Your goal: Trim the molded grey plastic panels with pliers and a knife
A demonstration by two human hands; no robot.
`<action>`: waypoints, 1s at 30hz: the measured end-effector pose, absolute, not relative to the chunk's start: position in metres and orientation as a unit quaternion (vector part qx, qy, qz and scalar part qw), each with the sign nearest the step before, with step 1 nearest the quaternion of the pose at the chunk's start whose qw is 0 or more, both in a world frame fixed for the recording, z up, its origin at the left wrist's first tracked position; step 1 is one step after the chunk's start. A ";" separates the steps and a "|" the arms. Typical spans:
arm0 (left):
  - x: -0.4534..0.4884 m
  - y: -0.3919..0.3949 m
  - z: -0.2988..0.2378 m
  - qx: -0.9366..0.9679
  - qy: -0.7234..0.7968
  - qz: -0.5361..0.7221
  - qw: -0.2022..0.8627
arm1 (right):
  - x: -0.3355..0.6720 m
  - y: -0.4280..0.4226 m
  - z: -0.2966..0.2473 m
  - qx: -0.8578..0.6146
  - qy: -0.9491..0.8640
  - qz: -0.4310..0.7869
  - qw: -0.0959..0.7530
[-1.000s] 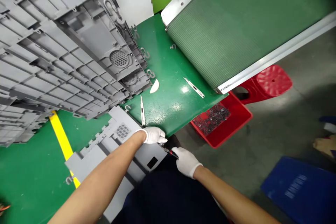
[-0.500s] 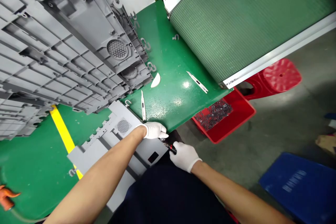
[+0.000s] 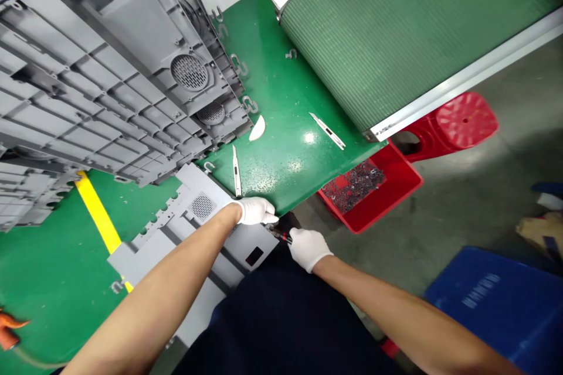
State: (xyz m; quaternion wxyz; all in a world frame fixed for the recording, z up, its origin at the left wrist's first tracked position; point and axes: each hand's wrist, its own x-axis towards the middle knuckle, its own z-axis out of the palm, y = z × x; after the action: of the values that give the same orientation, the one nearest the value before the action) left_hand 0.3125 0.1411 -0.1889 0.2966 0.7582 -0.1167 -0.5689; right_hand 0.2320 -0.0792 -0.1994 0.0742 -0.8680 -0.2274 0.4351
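My gloved left fingers (image 3: pixel 268 218) press flat on the corner of a gray plastic panel (image 3: pixel 197 246) at the green table's (image 3: pixel 281 152) near edge. My right hand (image 3: pixel 308 248) pinches a small red-handled knife (image 3: pixel 281 237) against that corner, seemingly trimming it; the next stroke needs a steady panel.

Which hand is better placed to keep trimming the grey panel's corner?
Right. The right hand grips the knife, its tip at the panel corner. The left hand presses the panel down.
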 end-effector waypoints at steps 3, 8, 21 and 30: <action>0.311 0.143 -0.191 0.756 -0.113 -0.567 0.308 | 0.232 -0.079 -0.195 -0.866 -0.221 0.440 0.091; 0.311 0.144 -0.194 0.746 -0.113 -0.576 0.315 | 0.233 -0.076 -0.190 -0.861 -0.199 0.457 0.102; 0.313 0.144 -0.193 0.742 -0.119 -0.569 0.334 | 0.238 -0.067 -0.193 -0.868 -0.218 0.441 0.066; 0.314 0.125 -0.175 0.813 -0.034 -0.431 0.390 | 0.242 -0.093 -0.205 -0.865 -0.111 0.477 0.111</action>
State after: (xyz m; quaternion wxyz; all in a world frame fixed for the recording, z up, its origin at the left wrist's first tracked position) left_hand 0.3135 0.1249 -0.1746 0.3903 0.8128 -0.0340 -0.4311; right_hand 0.2420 -0.0925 -0.2055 0.1107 -0.8650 -0.1105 0.4767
